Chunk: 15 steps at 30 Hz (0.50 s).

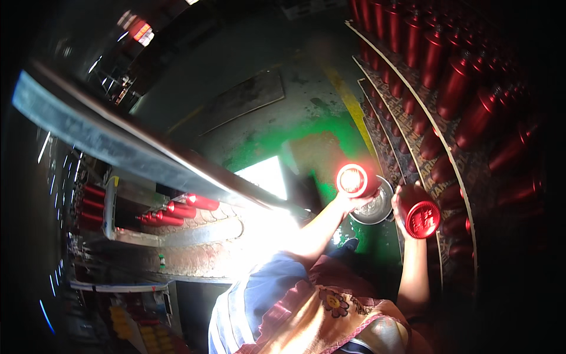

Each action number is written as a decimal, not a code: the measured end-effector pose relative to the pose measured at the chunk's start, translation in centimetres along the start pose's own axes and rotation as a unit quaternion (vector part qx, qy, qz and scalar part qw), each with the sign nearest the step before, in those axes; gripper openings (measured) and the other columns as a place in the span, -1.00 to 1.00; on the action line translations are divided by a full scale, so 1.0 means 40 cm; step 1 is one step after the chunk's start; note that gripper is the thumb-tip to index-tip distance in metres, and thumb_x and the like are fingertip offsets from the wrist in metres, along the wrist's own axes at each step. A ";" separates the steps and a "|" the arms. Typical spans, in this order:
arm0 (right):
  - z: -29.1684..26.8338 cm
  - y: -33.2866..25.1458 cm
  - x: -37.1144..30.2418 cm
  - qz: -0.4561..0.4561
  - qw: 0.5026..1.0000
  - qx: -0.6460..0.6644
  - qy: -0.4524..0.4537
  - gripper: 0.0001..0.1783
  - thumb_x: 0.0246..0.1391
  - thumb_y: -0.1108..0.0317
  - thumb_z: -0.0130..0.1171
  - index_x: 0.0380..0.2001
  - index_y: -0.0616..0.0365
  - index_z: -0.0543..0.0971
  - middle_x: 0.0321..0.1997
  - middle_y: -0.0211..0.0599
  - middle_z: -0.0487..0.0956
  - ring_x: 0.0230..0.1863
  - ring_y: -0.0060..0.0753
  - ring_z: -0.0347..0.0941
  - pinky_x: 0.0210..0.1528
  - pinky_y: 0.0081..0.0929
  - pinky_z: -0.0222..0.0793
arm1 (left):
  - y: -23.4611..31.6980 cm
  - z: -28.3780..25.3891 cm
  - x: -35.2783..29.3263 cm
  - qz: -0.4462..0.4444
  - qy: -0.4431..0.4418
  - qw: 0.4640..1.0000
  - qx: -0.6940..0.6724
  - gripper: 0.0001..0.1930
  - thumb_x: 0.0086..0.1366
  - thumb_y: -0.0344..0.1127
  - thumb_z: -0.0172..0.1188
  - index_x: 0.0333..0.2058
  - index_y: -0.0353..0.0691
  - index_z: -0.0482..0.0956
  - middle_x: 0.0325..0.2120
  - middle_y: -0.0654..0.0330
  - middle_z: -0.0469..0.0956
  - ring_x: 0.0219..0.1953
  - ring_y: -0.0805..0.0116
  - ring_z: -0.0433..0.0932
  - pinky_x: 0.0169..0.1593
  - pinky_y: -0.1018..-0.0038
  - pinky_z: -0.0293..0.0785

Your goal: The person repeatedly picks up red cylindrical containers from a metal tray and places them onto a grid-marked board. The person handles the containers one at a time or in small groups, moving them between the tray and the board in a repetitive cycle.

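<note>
My left hand (350, 203) is closed around a shiny red metal bottle (355, 180), whose round base faces up and glares in the light. To its right, my right hand (401, 213) grips a second red metal bottle (423, 219), also base up, with raised marks on the base. Both necks are hidden. Below and between the hands sits a round metal basin (385, 200), partly covered by the left bottle and hand. Whether either bottle touches it, I cannot tell.
Tiered shelves (407, 88) on the right carry many upright red bottles (433, 53). A long metal rail (118, 130) crosses the left. Beyond it, several red bottles (180, 209) lie by a curved conveyor (200, 233). A flat panel (247, 100) lies on the green floor.
</note>
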State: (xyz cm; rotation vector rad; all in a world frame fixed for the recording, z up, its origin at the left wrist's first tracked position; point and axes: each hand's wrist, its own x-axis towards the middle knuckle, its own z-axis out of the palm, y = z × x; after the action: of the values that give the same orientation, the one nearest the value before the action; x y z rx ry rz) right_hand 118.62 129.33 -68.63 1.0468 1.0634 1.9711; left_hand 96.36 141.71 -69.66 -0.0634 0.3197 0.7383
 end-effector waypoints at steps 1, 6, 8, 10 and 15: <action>-0.021 -0.018 -0.051 -0.065 0.934 -0.344 0.068 -0.44 0.27 -0.04 0.08 0.21 0.02 0.44 0.34 0.06 0.33 0.32 0.19 0.25 0.29 0.20 0.26 | -0.015 -0.030 -0.048 0.018 0.013 0.999 0.034 -0.60 0.27 -0.13 0.23 0.00 -0.23 0.56 -0.10 0.11 0.58 -0.05 0.23 0.56 -0.16 0.39 0.65; -0.178 -0.016 -0.207 -0.107 0.859 -0.488 0.109 -0.49 0.25 -0.11 0.08 0.19 -0.22 0.50 0.33 -0.03 0.38 0.27 0.16 0.33 0.28 0.17 0.30 | -0.056 -0.159 -0.495 0.134 0.136 0.947 0.258 -0.63 0.28 -0.16 0.23 -0.02 -0.23 0.57 -0.13 0.15 0.59 -0.07 0.29 0.56 -0.13 0.40 0.60; -0.240 0.057 -0.230 -0.103 0.814 -0.564 0.092 -0.49 0.24 -0.12 0.08 0.18 -0.22 0.51 0.29 -0.08 0.43 0.22 0.14 0.39 0.28 0.14 0.32 | -0.044 -0.164 -0.732 0.205 0.196 0.897 0.338 -0.65 0.29 -0.17 0.23 -0.02 -0.22 0.57 -0.14 0.17 0.59 -0.08 0.32 0.56 -0.12 0.41 0.58; -0.300 0.160 -0.214 -0.238 0.715 -0.646 0.116 -0.47 0.23 -0.15 0.05 0.14 -0.15 0.53 0.11 -0.18 0.59 0.16 -0.06 0.47 0.21 -0.02 0.42 | -0.003 -0.146 -0.959 0.287 0.260 0.823 0.416 -0.66 0.29 -0.18 0.23 -0.03 -0.22 0.58 -0.16 0.18 0.60 -0.09 0.35 0.56 -0.11 0.42 0.56; -0.440 0.429 0.009 -0.271 0.457 -0.835 0.145 -0.31 0.08 0.09 0.28 0.23 0.12 0.35 0.18 -0.21 0.47 0.17 -0.22 0.42 0.26 -0.21 0.36 | 0.113 -0.135 -1.344 0.452 0.441 0.488 0.603 -0.62 0.17 -0.29 0.39 -0.03 -0.26 0.65 -0.13 0.20 0.63 -0.07 0.40 0.56 0.07 0.47 0.45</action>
State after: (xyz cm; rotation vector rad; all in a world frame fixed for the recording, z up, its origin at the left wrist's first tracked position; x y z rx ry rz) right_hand 100.24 115.70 -59.67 -0.7128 -0.6569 1.4939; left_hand 54.62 109.12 -57.96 1.2372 1.9516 1.3261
